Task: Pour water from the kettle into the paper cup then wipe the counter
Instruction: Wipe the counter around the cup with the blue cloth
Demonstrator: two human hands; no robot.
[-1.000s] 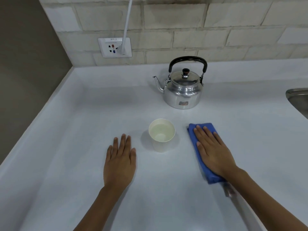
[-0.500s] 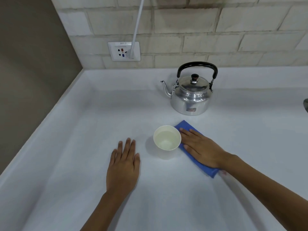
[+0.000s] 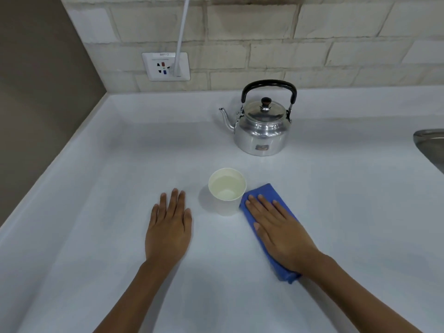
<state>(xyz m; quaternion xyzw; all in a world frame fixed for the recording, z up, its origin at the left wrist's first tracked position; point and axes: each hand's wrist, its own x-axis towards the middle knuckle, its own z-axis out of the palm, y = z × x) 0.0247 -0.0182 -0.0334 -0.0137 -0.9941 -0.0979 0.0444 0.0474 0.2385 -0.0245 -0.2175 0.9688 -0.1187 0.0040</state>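
A shiny metal kettle (image 3: 263, 131) with a black handle stands upright at the back of the white counter (image 3: 96, 212), spout to the left. In front of it stands a white paper cup (image 3: 227, 188) with water in it. A folded blue cloth (image 3: 271, 195) lies flat just right of the cup, its corner touching the cup's base. My right hand (image 3: 281, 229) presses flat on the cloth, fingers spread toward the cup. My left hand (image 3: 169, 224) rests flat on the counter left of the cup, holding nothing.
A wall socket (image 3: 165, 66) with a white cable plugged in sits on the brick backsplash. The rim of a steel sink (image 3: 430, 145) shows at the right edge. A dark wall borders the counter on the left.
My right hand swept the blue cloth left and back behind the cup, then slid it toward me, to the cup's right. My left hand has stayed flat in place.
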